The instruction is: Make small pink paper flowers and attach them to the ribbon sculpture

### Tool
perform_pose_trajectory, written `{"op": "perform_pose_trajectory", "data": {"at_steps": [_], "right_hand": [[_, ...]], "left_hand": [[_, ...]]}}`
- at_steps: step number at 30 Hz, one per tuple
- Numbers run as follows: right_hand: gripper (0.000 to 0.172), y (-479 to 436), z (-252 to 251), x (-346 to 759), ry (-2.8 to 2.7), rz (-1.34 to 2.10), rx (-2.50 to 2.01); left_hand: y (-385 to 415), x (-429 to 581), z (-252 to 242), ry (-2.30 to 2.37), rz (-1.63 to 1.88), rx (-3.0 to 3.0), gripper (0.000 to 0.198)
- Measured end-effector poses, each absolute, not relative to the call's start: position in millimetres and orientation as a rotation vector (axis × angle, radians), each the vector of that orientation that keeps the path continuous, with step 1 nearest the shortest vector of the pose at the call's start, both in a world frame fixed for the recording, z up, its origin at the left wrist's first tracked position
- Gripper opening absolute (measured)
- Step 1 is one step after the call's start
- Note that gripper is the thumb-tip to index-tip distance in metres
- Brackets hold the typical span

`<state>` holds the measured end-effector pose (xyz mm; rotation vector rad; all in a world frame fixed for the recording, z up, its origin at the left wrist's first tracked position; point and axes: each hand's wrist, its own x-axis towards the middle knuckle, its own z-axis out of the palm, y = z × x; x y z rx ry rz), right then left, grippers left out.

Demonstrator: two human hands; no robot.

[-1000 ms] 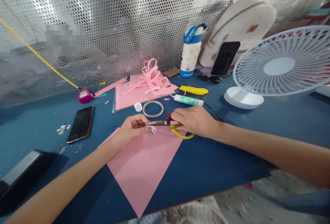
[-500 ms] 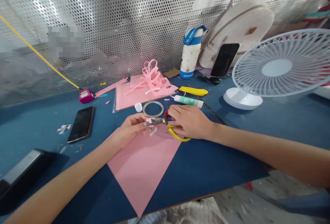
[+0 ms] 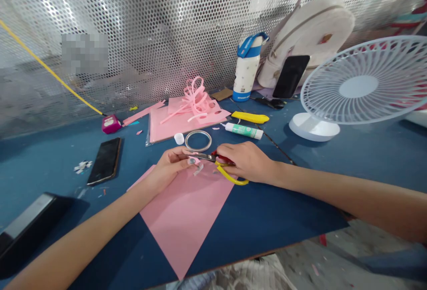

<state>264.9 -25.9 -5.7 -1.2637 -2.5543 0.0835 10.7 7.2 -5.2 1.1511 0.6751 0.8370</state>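
Observation:
My left hand [image 3: 171, 165] pinches a small pink paper piece [image 3: 194, 161] above a large pink sheet [image 3: 185, 212] lying on the blue table. My right hand [image 3: 245, 161] grips scissors [image 3: 218, 164] with yellow and red handles; their metal blades point left and meet the small piece. A little snipped scrap [image 3: 198, 170] lies on the sheet just below the blades.
A tape ring [image 3: 198, 140], white cap [image 3: 179, 138], glue stick [image 3: 243, 130] and yellow cutter [image 3: 250, 117] lie behind my hands. Pink sheets with curled strips [image 3: 187, 114] sit further back. A phone [image 3: 105, 160] lies left, a white fan [image 3: 356, 87], bottle [image 3: 247, 67] and bag [image 3: 307, 32] right.
The scissors cut at the small pink piece and a scrap dropped onto the sheet. My right hand shifted slightly while the left kept its pinch.

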Motion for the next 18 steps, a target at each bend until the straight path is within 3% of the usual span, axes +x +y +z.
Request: {"op": "perform_pose_trajectory", "data": {"at_steps": [18], "right_hand": [[0.015,-17.8,-7.4,272.9,-2.507,0.016,-1.288]], "left_hand": [[8.7,8.0,-4.0,0.646,0.759,1.298,0.025]]}}
